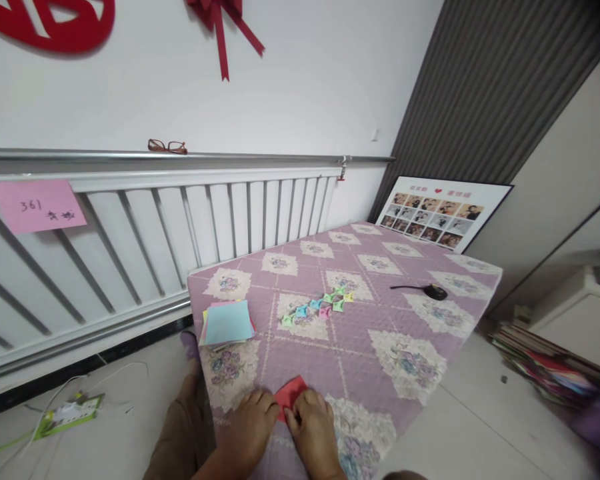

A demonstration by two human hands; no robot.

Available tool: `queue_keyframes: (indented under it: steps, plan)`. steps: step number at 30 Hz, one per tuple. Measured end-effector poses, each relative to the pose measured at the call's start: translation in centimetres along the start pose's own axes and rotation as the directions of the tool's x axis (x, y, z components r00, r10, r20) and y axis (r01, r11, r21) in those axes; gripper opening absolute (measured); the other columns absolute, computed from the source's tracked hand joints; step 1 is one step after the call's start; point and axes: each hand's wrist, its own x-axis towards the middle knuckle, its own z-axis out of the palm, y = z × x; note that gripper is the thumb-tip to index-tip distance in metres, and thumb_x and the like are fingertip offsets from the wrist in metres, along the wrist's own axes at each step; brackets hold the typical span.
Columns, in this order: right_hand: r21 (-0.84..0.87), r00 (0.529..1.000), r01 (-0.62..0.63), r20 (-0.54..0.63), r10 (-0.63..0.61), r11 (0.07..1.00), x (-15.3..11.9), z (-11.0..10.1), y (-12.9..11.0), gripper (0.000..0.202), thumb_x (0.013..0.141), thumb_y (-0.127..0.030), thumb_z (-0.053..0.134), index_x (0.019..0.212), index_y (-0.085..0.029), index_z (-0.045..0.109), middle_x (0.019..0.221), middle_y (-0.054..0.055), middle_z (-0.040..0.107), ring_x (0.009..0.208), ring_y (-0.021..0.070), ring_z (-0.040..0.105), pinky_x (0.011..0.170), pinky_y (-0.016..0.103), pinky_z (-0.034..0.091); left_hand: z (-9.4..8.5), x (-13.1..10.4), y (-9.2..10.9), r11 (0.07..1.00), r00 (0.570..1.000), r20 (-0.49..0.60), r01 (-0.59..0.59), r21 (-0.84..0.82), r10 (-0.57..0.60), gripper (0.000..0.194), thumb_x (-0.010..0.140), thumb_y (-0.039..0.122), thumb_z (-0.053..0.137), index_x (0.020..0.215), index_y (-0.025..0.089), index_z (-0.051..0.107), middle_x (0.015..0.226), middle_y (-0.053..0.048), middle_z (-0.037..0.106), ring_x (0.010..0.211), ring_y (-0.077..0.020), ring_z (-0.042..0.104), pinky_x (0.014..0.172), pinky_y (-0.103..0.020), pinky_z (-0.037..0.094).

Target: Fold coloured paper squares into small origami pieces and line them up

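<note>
A small piece of red paper (291,393) lies at the near edge of the cloth-covered table (325,360). My left hand (253,423) grips its left side with curled fingers, and my right hand (311,423) pinches its right side, close beside the left. Beyond my hands, several small folded paper pieces (316,304) in green, blue, pink and yellow sit in a group. To the left is a stack of coloured square paper (227,323) with a light blue sheet on top.
A black object with a cord (435,292) lies on the table's right part. A photo board (443,210) leans behind the far end. The white radiator (230,223) borders the left side. A power strip (70,415) is on the floor.
</note>
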Motion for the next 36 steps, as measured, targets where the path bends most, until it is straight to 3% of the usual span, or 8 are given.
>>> queue_keyframes:
  steps: [6,10,19,23,26,32,36]
  plan:
    - [0.009,1.0,0.014,-0.02,-0.014,1.0,0.0,0.1,0.1,0.017,0.073,-0.015,0.067,0.068,-0.023,0.052,0.076,0.0,0.056,0.078,0.0185,0.05,0.072,0.032,0.032,-1.6,0.8,-0.3,0.993,0.987,0.149,-0.074,0.091,0.06,0.02,0.093,0.016,0.044,0.105,0.02,0.06,0.104,-0.004,0.06,0.098,-0.0205,0.051,0.084,-0.032,0.038]
    - [0.005,1.0,0.017,-0.018,-0.017,1.0,0.0,0.1,0.1,0.016,0.074,-0.016,0.066,0.068,-0.023,0.052,0.077,0.0,0.056,0.079,0.0192,0.05,0.072,0.032,0.032,-2.2,1.1,0.0,0.982,0.982,0.156,-0.125,0.143,0.103,0.019,0.094,0.017,0.044,0.105,0.02,0.059,0.104,-0.004,0.059,0.097,-0.0211,0.051,0.082,-0.033,0.038]
    - [0.032,0.999,0.04,-0.029,-0.039,0.999,0.0,-0.3,-0.1,0.01,0.079,-0.017,0.061,0.073,-0.022,0.054,0.077,0.001,0.057,0.078,0.0188,0.05,0.073,0.033,0.033,-0.5,0.8,-1.4,0.992,0.994,0.035,-0.108,0.061,0.106,0.017,0.094,0.024,0.047,0.105,0.024,0.061,0.105,-0.002,0.061,0.099,-0.0199,0.049,0.084,-0.032,0.035]
    - [0.105,0.986,0.166,0.005,-0.168,0.98,-0.1,-0.8,-0.5,0.007,0.08,-0.022,0.063,0.085,-0.024,0.058,0.087,0.0,0.059,0.086,0.0192,0.051,0.08,0.034,0.033,-0.7,1.0,-1.5,0.997,0.998,-0.028,-0.064,0.03,0.065,0.015,0.092,0.026,0.052,0.102,0.025,0.062,0.101,-0.001,0.062,0.098,-0.0189,0.05,0.084,-0.032,0.034]
    - [0.101,0.976,0.216,0.0,-0.217,0.971,-0.3,-0.6,-0.5,0.009,0.081,-0.017,0.061,0.085,-0.025,0.06,0.087,0.0,0.059,0.086,0.0182,0.05,0.081,0.033,0.033,-1.3,1.3,-1.2,0.997,0.996,-0.064,-0.06,0.039,0.062,0.011,0.091,0.024,0.054,0.096,0.024,0.064,0.098,-0.001,0.063,0.095,-0.0178,0.051,0.082,-0.031,0.035]
    - [0.05,0.978,0.197,-0.078,-0.193,0.979,-0.5,0.4,0.4,0.015,0.088,-0.017,0.05,0.082,-0.024,0.063,0.08,0.001,0.058,0.077,0.0177,0.051,0.073,0.031,0.038,-3.9,1.7,-0.6,0.997,0.991,-0.115,-0.055,0.053,0.061,0.008,0.089,0.022,0.057,0.085,0.023,0.063,0.09,0.001,0.064,0.089,-0.0176,0.053,0.079,-0.032,0.039]
    - [0.172,0.973,0.197,-0.158,-0.171,0.965,-0.3,0.6,0.9,0.021,0.092,-0.025,0.044,0.088,-0.024,0.064,0.081,0.002,0.06,0.076,0.0165,0.056,0.069,0.027,0.045,-5.2,1.5,-0.5,0.998,0.979,-0.2,-0.056,-0.037,0.047,0.012,0.089,0.017,0.053,0.086,0.022,0.063,0.09,-0.001,0.064,0.087,-0.0182,0.055,0.082,-0.035,0.042]
